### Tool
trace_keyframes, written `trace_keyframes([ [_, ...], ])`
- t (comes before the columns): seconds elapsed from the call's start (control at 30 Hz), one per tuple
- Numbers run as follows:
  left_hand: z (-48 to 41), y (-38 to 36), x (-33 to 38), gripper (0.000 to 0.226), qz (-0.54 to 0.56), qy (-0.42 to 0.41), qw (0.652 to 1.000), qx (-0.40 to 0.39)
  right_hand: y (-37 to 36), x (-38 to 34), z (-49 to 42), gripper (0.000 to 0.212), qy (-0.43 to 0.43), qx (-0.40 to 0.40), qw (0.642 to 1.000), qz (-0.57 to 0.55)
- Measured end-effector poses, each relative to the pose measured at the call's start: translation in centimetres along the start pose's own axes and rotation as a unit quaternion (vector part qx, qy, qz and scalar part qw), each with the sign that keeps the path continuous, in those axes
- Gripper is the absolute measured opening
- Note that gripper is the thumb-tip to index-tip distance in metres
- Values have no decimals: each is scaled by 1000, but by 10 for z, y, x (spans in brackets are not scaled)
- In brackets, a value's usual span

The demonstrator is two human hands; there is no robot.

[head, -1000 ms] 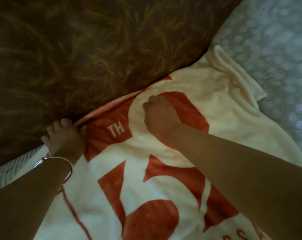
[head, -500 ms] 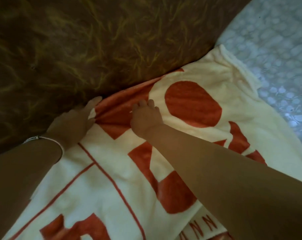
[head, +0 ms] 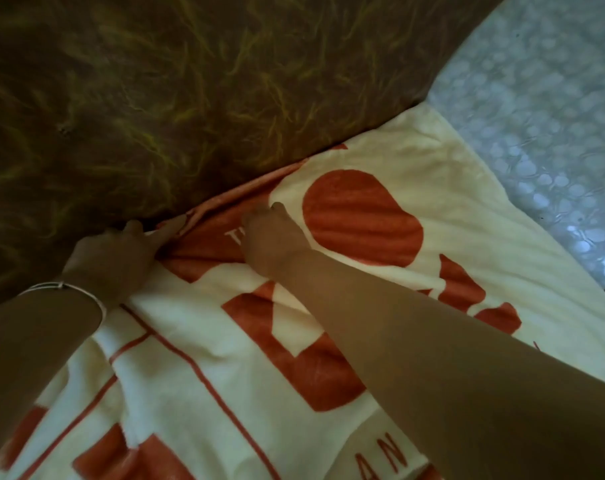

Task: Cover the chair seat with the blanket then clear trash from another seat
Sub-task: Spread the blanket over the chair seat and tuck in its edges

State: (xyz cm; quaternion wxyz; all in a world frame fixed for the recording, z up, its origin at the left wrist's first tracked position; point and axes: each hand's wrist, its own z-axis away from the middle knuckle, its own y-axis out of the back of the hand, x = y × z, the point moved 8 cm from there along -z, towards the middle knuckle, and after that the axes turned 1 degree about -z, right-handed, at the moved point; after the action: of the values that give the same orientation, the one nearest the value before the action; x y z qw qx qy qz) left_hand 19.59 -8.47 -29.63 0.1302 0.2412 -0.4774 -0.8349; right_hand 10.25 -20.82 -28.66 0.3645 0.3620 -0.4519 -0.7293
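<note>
Blanket (head: 197,393), cream with orange-red print, lies spread over the seat from the near edge to the crease under the brown chair back (head: 190,98). Left hand (head: 114,258), bracelet (head: 62,287) on its wrist, presses the blanket's far edge into that crease with fingers extended. Right hand (head: 276,240), just beside it, has fingers curled, gripping the blanket. Far right: pale patterned surface (head: 543,116).
</note>
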Motion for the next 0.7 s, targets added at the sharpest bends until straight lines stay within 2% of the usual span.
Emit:
trace_keyframes([
  [0.03,-1,8,4,62,-37,-2,999,24,5,10,0,34,-2,11,1000,1],
  [0.07,-3,20,10,59,-49,-15,995,83,13,23,2,33,-14,27,1000,-1],
  [0.17,-13,54,45,47,-47,-80,982,166,42,85,13,32,-76,85,993,0],
  [0.27,-40,92,107,63,32,-155,975,153,61,169,28,31,-180,117,977,2],
  [0.37,-78,135,181,55,112,-182,963,165,73,270,56,30,-310,129,942,-8],
  [0.47,-125,171,259,55,95,-205,961,159,76,356,84,33,-385,103,917,6],
  [0.57,-160,205,328,57,92,-224,957,163,66,411,92,37,-400,58,915,0],
  [0.7,-193,234,380,58,101,-217,955,175,55,434,79,35,-356,38,933,-29],
])
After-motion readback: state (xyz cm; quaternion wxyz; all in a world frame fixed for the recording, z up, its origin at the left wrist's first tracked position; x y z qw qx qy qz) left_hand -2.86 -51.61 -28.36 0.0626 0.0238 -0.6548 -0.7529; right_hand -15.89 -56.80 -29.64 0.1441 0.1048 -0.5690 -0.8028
